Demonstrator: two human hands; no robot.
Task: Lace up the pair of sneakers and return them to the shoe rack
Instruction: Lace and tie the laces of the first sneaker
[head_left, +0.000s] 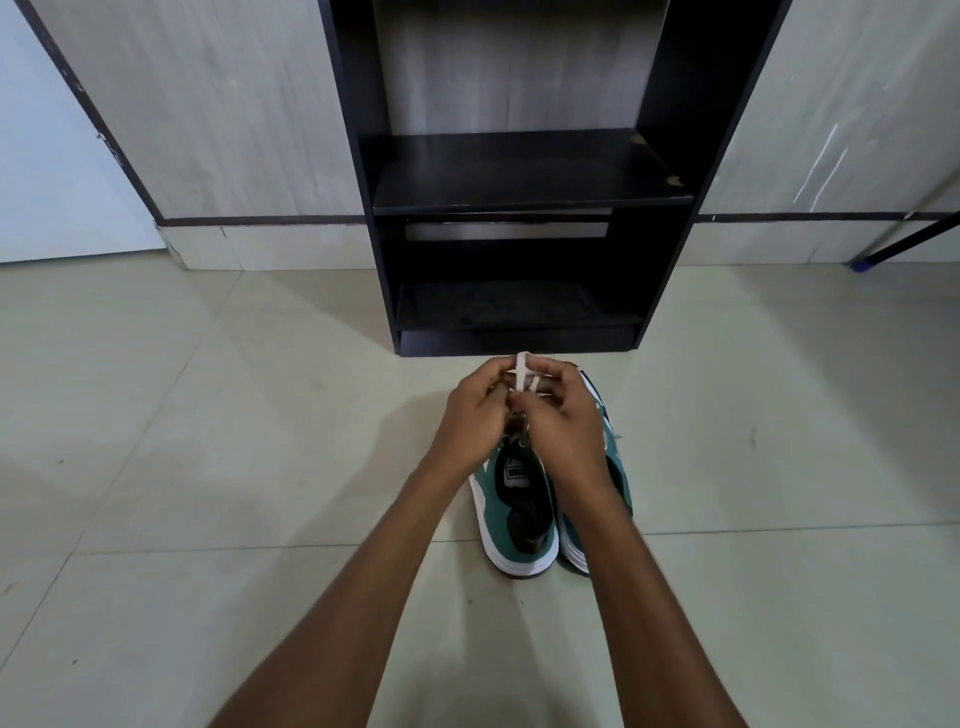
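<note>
The white lace (521, 375) runs up between my fingers: my left hand (475, 415) and my right hand (558, 421) are both pinched on it, knuckles nearly touching, over the front of the left sneaker (519, 514). That shoe sits on the floor just before me, heel toward me, green with a white sole and a dark inside. The right sneaker (608, 457) lies touching it, mostly hidden under my right wrist, so I cannot tell how its lacing stands.

Just beyond the toes stands the black shoe rack (519, 171), open-fronted. Its middle shelf (530, 176) is bare, with chipped spots at the right edge; the bottom shelf (514, 306) is dark and I cannot make out anything on it.

The floor (208, 415) is pale tile with thin joints, and a few small specks. Behind the rack runs a pale wood-grain wall (208, 104) with a dark strip low down. At the far right a thin black bar with a blue tip (860, 265) meets the floor.

Floor lies open to both sides of the shoes; the rack's base edge is near my knuckles.
</note>
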